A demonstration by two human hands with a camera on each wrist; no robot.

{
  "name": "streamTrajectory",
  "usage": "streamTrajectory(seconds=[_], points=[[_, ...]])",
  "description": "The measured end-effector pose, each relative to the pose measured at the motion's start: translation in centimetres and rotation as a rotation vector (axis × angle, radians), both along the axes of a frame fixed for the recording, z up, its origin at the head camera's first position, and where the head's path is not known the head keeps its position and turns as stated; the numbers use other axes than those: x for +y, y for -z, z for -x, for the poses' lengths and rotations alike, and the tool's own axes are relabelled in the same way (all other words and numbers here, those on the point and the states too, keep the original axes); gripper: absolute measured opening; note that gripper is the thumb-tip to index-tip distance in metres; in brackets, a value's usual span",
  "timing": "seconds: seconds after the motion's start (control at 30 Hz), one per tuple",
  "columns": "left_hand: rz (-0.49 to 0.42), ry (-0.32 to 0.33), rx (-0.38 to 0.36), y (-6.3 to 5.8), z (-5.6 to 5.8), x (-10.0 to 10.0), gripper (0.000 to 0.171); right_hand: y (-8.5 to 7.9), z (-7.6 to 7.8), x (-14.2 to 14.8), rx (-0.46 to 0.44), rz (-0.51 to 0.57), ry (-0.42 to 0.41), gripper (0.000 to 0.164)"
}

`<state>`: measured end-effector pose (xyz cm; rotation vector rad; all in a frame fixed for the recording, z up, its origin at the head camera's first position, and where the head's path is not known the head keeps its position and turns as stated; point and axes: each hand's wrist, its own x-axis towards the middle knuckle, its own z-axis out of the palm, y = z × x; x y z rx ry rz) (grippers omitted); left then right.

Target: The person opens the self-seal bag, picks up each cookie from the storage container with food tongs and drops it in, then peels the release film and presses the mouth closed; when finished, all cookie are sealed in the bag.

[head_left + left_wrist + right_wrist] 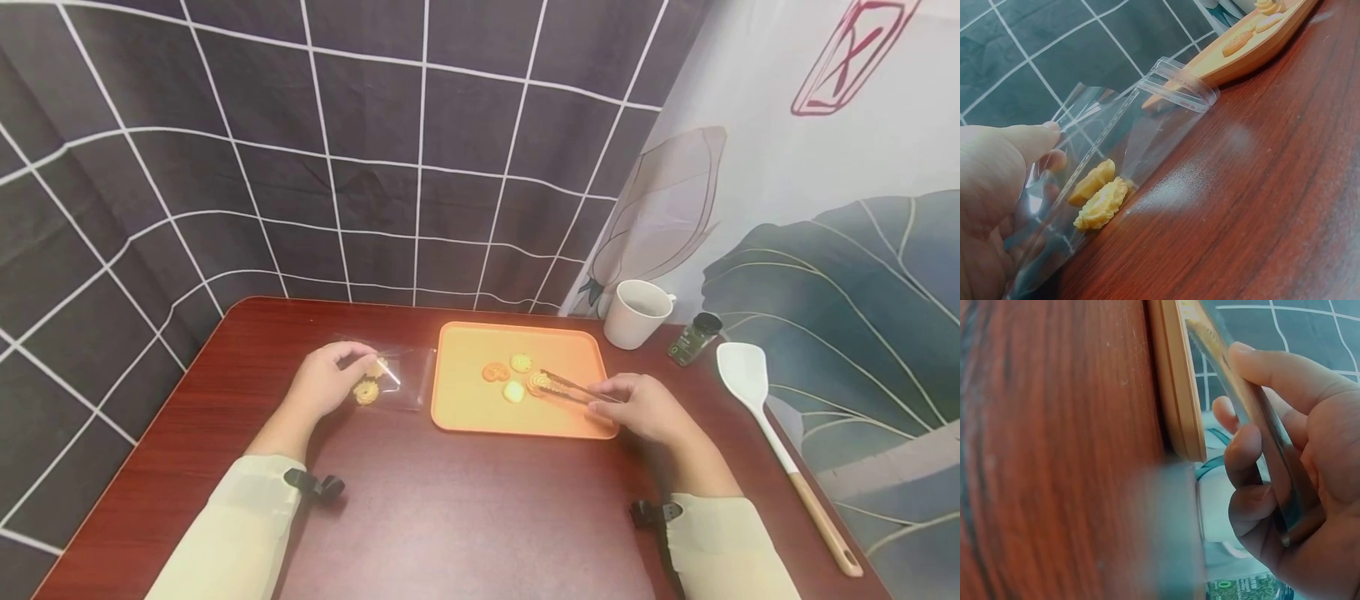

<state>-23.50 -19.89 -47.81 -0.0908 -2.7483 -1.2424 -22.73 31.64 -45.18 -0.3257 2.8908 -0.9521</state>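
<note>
My left hand (324, 382) pinches the edge of a clear zip bag (410, 379) between thumb and fingers, just left of the tray. Inside the bag lie two yellow cookies (1101, 204); its zip end points toward the tray. My right hand (643, 405) holds metal tongs (1272, 444), thumb on one side and curled fingers on the other. The tips of the tongs are at a ridged round cookie (537, 382) on the orange tray (517, 330); whether they grip it I cannot tell. Beside it lie an orange-brown cookie (495, 372) and two pale yellow cookies (521, 362).
Behind the tray's right end stands a white mug (634, 317). A small dark-capped jar (694, 339) leans beyond it. Along the right edge of the red-brown wooden table (480, 517) lies a white spatula (772, 433) with a wooden handle. A gridded curtain (375, 192) hangs behind.
</note>
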Motion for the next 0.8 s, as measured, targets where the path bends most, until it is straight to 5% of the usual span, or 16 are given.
streamTrajectory(seconds=[0.4,0.8], points=[[0.002,0.003,0.002,0.02,-0.04,-0.02,0.025,0.33,0.14,-0.52,-0.024,0.006,-0.006,0.038],[0.003,0.005,0.001,0.04,0.05,-0.01,0.025,0.28,0.41,-0.92,-0.002,-0.044,-0.012,0.029]])
